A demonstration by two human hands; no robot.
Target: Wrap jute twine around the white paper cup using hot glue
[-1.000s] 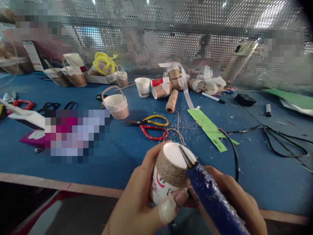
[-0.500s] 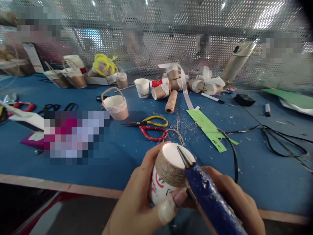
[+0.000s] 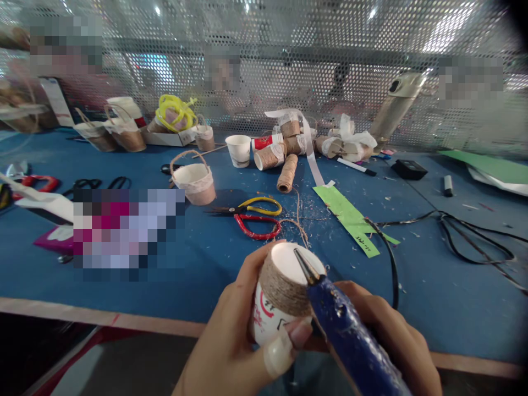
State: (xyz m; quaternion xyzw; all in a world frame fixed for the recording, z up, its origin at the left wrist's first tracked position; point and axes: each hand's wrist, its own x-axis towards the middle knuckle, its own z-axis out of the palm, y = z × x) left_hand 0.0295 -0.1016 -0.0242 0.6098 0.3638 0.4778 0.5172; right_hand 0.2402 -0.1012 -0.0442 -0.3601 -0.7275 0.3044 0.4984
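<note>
My left hand (image 3: 231,335) is closed around an upturned paper cup (image 3: 282,289), with its white base facing up. Brown twine is wound in tight rows round the upper part of the cup; red and black print shows below it. White tape wraps my left thumb. In my right hand (image 3: 391,330) is a blue glue gun (image 3: 350,330), its metal nozzle slanting over the cup's base; whether the tip touches is unclear. The right fingers are partly hidden behind the tool. Just beyond the cup lie scissors (image 3: 258,217) with yellow and red handles, and loose twine.
On the blue table (image 3: 165,291) stand a small twine-handled basket (image 3: 198,184) and a white paper cup (image 3: 238,151). Behind lie a twine spool (image 3: 287,173) and several wrapped cups. A green paper strip (image 3: 346,220) and black cable (image 3: 394,275) lie right. Perforated metal screen (image 3: 272,60) at the back.
The cup and the glue gun have shifted very slightly left together. Both hands keep the same grip, and the nozzle stays over the cup's base.
</note>
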